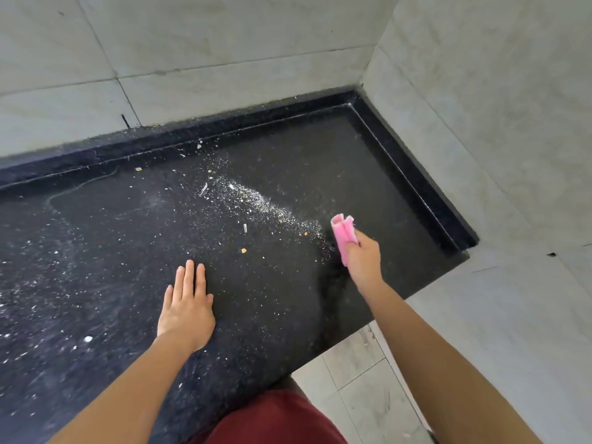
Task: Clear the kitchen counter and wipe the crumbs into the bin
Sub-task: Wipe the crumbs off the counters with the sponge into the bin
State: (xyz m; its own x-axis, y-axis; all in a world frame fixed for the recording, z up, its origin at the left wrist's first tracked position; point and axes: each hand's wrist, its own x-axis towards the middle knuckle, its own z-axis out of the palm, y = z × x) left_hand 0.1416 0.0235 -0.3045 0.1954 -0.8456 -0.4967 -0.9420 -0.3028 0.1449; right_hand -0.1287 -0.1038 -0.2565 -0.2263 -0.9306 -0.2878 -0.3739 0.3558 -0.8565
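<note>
Most of the black speckled stone counter (368,174) shows only crumbs and the person's hands, so the clearing part is probably done and the wiping only partly. Its far right corner, beside the raised black stone rim (416,174), looks swept dark, while the middle and left are dusted with white specks. Pale grey tiled walls (224,43) close the back and right, so debris can only leave over the near edge, above the light floor tiles (362,373). No bin is in view.

The left hand (187,310) lies flat on the stone, fingers straight, holding nothing. The right hand (363,259) curls its fingers round a folded pink cloth (344,233), whose lower edge appears to meet the counter at the near end of a diagonal band of pale crumbs (269,205). A small orange bit (243,250) lies between that band and the left hand.
</note>
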